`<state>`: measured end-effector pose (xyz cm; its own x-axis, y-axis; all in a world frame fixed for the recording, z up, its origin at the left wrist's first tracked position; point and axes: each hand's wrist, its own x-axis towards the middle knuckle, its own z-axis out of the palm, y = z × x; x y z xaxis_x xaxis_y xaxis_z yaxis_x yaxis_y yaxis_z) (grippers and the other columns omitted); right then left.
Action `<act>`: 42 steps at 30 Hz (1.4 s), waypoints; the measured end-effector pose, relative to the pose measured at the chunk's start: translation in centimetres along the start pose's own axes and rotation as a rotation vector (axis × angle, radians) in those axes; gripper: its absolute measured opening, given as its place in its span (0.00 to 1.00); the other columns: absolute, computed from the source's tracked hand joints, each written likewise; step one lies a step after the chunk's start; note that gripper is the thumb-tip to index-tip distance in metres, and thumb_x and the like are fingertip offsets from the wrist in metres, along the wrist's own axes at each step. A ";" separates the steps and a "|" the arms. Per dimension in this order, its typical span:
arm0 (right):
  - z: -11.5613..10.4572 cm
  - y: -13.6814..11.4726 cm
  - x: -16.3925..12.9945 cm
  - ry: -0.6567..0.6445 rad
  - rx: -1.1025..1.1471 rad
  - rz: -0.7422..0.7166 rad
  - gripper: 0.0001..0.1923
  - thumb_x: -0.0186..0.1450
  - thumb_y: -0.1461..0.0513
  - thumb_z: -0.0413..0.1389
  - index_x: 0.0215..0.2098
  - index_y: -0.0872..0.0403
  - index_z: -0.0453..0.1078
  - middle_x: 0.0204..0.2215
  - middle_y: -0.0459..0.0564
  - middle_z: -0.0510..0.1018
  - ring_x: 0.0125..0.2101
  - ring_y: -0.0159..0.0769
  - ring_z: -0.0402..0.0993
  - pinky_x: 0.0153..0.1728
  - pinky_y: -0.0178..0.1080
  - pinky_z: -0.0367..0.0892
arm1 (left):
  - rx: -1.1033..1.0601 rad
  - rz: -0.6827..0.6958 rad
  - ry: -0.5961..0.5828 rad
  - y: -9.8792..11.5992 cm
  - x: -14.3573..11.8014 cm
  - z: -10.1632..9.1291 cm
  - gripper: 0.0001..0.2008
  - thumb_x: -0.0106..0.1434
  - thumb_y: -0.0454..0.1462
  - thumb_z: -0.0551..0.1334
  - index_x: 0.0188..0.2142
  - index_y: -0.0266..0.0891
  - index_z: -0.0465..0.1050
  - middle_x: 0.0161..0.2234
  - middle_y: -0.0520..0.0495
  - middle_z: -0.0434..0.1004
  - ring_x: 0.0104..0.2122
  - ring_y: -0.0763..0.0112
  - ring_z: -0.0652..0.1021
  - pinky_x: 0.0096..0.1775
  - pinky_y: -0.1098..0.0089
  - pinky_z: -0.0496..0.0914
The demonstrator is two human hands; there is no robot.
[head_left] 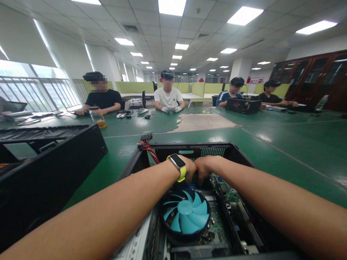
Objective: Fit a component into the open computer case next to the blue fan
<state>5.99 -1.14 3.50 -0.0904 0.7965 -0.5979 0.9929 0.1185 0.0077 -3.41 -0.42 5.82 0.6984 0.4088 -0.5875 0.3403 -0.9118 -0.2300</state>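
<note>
I'm seeing a second black case (46, 172) lying at nine o'clock, a jar (98, 118) standing at eleven, four people sitting at twelve.

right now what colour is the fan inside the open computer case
The fan has bright blue blades in a black ring, seen clearly in the head view.

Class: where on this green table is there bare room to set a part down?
Bare table lies right of the open case, and in a strip between it and the black case on the left. Inside the case it is crowded: both hands, fan, cables.
</note>
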 end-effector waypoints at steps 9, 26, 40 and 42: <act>0.1 0.1 0.2 0.009 -0.006 -0.003 0.36 0.40 0.55 0.69 0.48 0.54 0.74 0.41 0.50 0.80 0.38 0.43 0.77 0.38 0.36 0.71 | -0.010 -0.008 0.006 0.2 -0.4 -0.2 0.20 0.56 0.40 0.66 0.48 0.35 0.75 0.47 0.40 0.77 0.45 0.59 0.77 0.44 0.70 0.70; 0.4 0.4 0.9 0.041 -0.016 -0.019 0.36 0.40 0.53 0.69 0.47 0.52 0.75 0.42 0.50 0.80 0.40 0.44 0.77 0.41 0.37 0.71 | -0.037 -0.007 0.020 -0.3 0.5 0.6 0.17 0.55 0.39 0.66 0.44 0.36 0.77 0.45 0.41 0.78 0.43 0.59 0.77 0.44 0.68 0.71; 0.3 0.1 0.4 0.058 -0.033 0.010 0.36 0.40 0.53 0.68 0.48 0.52 0.74 0.42 0.51 0.80 0.39 0.45 0.77 0.41 0.39 0.71 | -0.057 -0.018 0.022 0.0 -0.1 0.2 0.16 0.55 0.38 0.66 0.44 0.36 0.77 0.45 0.42 0.79 0.43 0.60 0.77 0.44 0.69 0.71; 0.3 0.1 0.5 0.059 -0.030 0.019 0.36 0.40 0.53 0.68 0.48 0.52 0.74 0.42 0.50 0.80 0.40 0.45 0.77 0.41 0.39 0.71 | -0.060 -0.023 0.017 0.0 -0.1 0.2 0.16 0.55 0.37 0.66 0.44 0.36 0.77 0.44 0.42 0.79 0.43 0.61 0.77 0.44 0.70 0.71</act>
<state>6.06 -0.90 3.01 -0.0770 0.8324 -0.5488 0.9919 0.1200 0.0428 -3.59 -0.48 5.72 0.7004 0.4305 -0.5693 0.3927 -0.8985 -0.1962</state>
